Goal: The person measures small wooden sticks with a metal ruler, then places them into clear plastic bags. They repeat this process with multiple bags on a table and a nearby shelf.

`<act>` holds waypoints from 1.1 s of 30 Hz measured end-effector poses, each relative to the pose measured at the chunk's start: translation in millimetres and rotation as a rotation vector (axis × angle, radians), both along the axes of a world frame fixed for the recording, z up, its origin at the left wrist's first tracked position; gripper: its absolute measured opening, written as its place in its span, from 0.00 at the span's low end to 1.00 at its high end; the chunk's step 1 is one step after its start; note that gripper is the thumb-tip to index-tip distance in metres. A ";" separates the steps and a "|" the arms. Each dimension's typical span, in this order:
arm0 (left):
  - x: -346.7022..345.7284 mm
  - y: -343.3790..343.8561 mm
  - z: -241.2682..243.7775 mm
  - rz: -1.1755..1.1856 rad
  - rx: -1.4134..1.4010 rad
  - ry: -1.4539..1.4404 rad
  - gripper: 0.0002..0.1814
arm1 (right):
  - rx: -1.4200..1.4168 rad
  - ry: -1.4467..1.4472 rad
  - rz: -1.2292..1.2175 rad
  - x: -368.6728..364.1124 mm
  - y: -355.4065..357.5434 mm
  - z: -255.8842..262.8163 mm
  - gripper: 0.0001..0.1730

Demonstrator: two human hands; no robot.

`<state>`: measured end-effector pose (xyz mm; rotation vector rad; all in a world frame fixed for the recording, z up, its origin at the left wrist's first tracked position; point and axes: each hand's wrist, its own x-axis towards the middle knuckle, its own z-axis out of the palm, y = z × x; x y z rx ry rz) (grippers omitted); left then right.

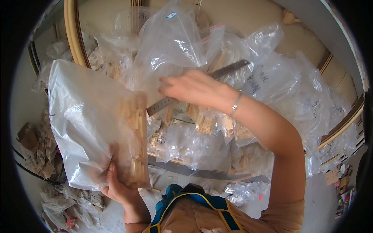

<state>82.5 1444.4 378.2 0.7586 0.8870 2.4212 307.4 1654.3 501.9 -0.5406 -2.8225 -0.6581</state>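
Note:
My left hand (118, 182) grips the lower edge of a large clear plastic bag (81, 116), with the thumb on the near side and the fingers showing dimly through the film. Short pale wooden strips (137, 169) lie inside, gathered along the bag's right side. A steel ruler (230, 68) slants under my right hand (189, 87), which is closed around its middle. One ruler end points at the wooden strips, close to the bag's right edge. The right palm and some of its fingers are hidden from above.
Clear plastic bags (174, 43) of wooden pieces crowd the shelf ahead, several bearing handwriting. A curved-looking wooden post (74, 35) rises at left. More bags (70, 204) and small cartons lie on the floor at lower left. Further bags (247, 192) lie below the shelf's front edge (192, 172).

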 end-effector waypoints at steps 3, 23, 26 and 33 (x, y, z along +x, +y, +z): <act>-7.7 -5.6 -5.8 0.026 0.002 0.059 0.26 | -0.106 -0.027 -0.269 -4.3 28.8 -7.1 0.17; 12.1 27.9 -7.2 -0.034 -0.016 0.161 0.24 | 0.306 0.094 -0.622 70.4 38.3 68.8 0.09; 17.8 40.4 -2.4 -0.024 0.040 0.151 0.24 | 0.156 -0.127 -0.444 47.8 23.6 36.7 0.05; -1.8 23.8 -4.4 -0.002 -0.005 0.122 0.23 | 0.379 -0.232 0.012 11.9 2.2 13.0 0.15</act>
